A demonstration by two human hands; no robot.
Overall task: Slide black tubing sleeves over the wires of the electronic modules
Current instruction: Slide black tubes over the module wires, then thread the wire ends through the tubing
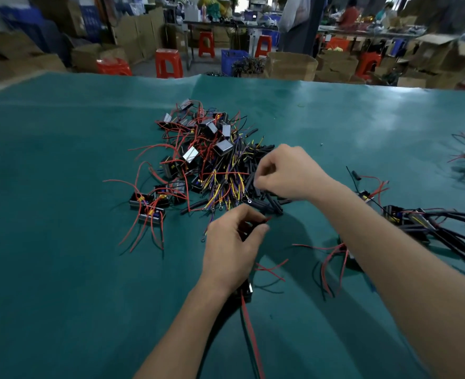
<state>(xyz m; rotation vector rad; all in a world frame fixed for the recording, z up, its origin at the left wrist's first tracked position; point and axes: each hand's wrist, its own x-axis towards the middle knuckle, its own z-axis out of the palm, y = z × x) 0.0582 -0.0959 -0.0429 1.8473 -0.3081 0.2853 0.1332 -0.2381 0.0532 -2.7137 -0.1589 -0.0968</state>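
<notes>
Black tubing sleeves (264,198) cover a few finished modules (428,222); the wired pile (198,157) remains. Left hand (232,247) pinches wires; right hand (286,170) plucks a sleeve.

A tangled heap of electronic modules (198,149) lies near the middle of the green tabletop (62,269), closer to its far edge — small black blocks, some with pale tops, trailing red, yellow and purple wires (220,184) in every direction. A few modules sit apart at the heap's near-left side, red leads splayed toward the near edge. Loose black tubing sleeves (267,203) — short, straight pieces — lie piled against the heap's right side. Toward the right edge rests a bundle of sleeved modules (417,222), their wires covered in long black tubing. One module (246,291) sits near the middle, mostly hidden, a red wire running toward the near edge.
</notes>
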